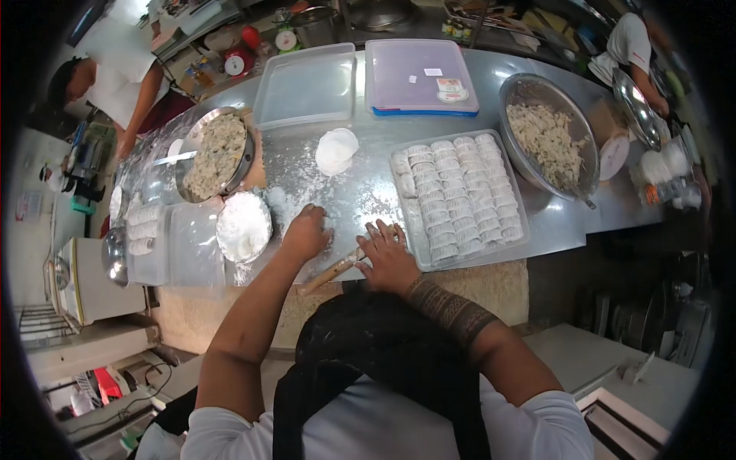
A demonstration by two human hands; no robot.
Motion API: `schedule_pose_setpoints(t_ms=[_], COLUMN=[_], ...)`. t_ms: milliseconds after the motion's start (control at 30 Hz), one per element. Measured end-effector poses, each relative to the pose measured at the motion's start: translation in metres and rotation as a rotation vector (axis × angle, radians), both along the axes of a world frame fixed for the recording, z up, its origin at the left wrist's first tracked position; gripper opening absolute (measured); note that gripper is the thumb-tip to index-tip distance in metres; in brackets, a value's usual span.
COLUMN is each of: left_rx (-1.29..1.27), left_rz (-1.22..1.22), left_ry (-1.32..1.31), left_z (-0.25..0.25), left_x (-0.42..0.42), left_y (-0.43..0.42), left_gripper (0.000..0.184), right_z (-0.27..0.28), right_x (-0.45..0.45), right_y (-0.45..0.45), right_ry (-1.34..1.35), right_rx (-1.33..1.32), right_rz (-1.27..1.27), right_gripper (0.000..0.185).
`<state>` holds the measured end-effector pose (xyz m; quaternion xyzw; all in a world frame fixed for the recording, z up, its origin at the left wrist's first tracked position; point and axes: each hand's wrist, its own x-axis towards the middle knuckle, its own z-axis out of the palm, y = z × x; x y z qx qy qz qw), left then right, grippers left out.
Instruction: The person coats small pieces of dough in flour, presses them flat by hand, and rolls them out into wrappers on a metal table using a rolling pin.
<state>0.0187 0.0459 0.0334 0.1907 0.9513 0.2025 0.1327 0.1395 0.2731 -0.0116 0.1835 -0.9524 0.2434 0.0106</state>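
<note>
My right hand (pixel 388 258) lies over a wooden rolling pin (pixel 330 274) at the table's near edge, thumb on one side and fingers on the other. My left hand (pixel 307 233) rests on the floured metal table (pixel 360 149) with its fingers curled in; whatever they hold, if anything, is hidden. Left of it stands a round bowl of white flour (pixel 244 227). Beyond my hands sits a white pile of floured rounds (pixel 336 151). To the right of my right hand is a clear plastic tray (pixel 524 232) filled with rows of pleated dumplings (pixel 458 195).
A metal bowl of filling (pixel 550 138) stands at the right, a pan of filling (pixel 218 157) at the left. Plastic containers (pixel 305 86) and a purple-lidded box (pixel 418 77) line the back. One person (pixel 123 69) works at far left, another (pixel 630 50) at far right.
</note>
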Motion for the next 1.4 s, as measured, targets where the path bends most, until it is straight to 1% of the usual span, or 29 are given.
schedule_pose_setpoints(t_ms=[100,200,300,400,500,600,700,800,900,1000,1067,1167,1267,1300,1400], left_rx=[-0.022,-0.006,-0.011,0.055,0.109,0.235,0.248,0.212,0.184,0.036,0.011,0.006,-0.058,-0.062,-0.077], left_rz=[-0.138,-0.186,-0.188,-0.213,-0.201,-0.214,-0.211,-0.185,-0.150,-0.126,-0.154,-0.172,-0.175,-0.132,-0.129], left_ry=[0.127,0.084,0.007,0.024,0.066,0.180,0.193,0.040,0.009,0.001,0.299,0.315,0.274,0.280,0.216], left_z=[-0.022,-0.024,-0.015,-0.026,-0.030,-0.041,-0.045,-0.034,-0.045,-0.004,-0.010,-0.005,-0.054,-0.053,-0.050], left_x=[-0.006,-0.012,-0.015,-0.016,-0.014,-0.014,-0.014,-0.010,-0.005,0.001,0.005,-0.005,-0.017,-0.019,-0.024], left_y=[-0.008,-0.012,-0.010,-0.013,-0.013,-0.016,-0.017,-0.015,-0.016,-0.006,0.004,0.040,0.052,0.052,0.052], left_gripper=[0.038,0.038,0.038,0.038,0.037,0.035,0.032,0.033,0.034,0.048,0.069,0.082,0.084,0.083,0.083], right_z=[0.002,0.003,0.006,0.011,0.012,0.016,0.016,0.015,0.013,0.014,0.011,0.007,0.008,0.009,0.010], right_x=[0.001,0.002,0.002,0.003,0.002,0.001,0.001,0.000,0.000,-0.002,-0.002,-0.001,-0.003,-0.003,-0.002], right_y=[-0.001,-0.004,-0.005,-0.006,-0.009,-0.011,-0.013,-0.013,-0.010,-0.010,-0.009,-0.009,-0.007,-0.008,-0.007], right_ry=[-0.006,-0.019,-0.040,-0.077,-0.075,-0.100,-0.089,-0.085,-0.100,-0.100,-0.097,-0.096,-0.084,-0.080,-0.064], right_rx=[0.021,0.045,0.059,0.076,0.104,0.126,0.141,0.140,0.156,0.162,0.147,0.152,0.153,0.152,0.125], right_rz=[-0.019,-0.040,-0.054,-0.073,-0.094,-0.103,-0.109,-0.106,-0.094,-0.070,-0.070,-0.059,-0.053,-0.053,-0.052], right_gripper=[0.061,0.063,0.065,0.065,0.063,0.063,0.063,0.064,0.063,0.063,0.062,0.061,0.061,0.060,0.060])
